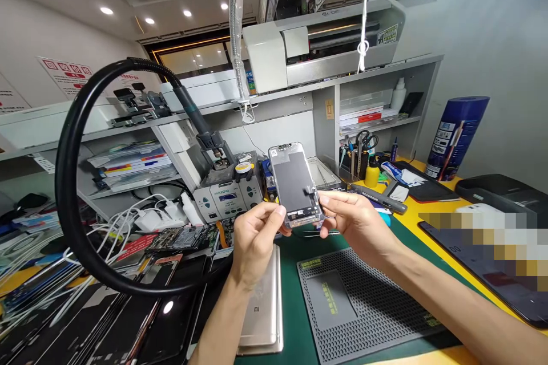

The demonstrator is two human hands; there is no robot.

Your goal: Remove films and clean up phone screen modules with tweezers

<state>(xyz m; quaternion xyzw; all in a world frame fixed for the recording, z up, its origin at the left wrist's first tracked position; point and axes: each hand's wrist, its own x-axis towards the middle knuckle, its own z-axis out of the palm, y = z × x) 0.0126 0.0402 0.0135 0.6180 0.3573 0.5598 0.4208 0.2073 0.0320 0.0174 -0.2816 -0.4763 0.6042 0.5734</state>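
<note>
The left hand [253, 238] pinches the lower left edge of a phone screen panel [295, 184] between thumb and fingers, and the right hand [356, 218] grips the panel's lower right corner the same way, so both hands are closed on it. The panel is held up above the bench [428, 211], tilted with its dark back side toward the camera and its top end leaning away.

Directly below the hands lies a green mat [291, 308]. On it, under the left wrist, rests a silver phone [263, 308] face down, and under the right forearm sits a grey perforated work pad [363, 302]. Behind the panel stands a grey soldering station [226, 197], with a thick black hose [72, 182] looping from it out to the left. Left of the mat, dark phone screens [128, 319] and white cables [128, 219] lie piled together. To the right, a pen holder with scissors [363, 151] stands near the shelf, and a blue cylinder [456, 137] stands further right on the yellow bench surface. A white machine [321, 40] sits on the shelf above.
</note>
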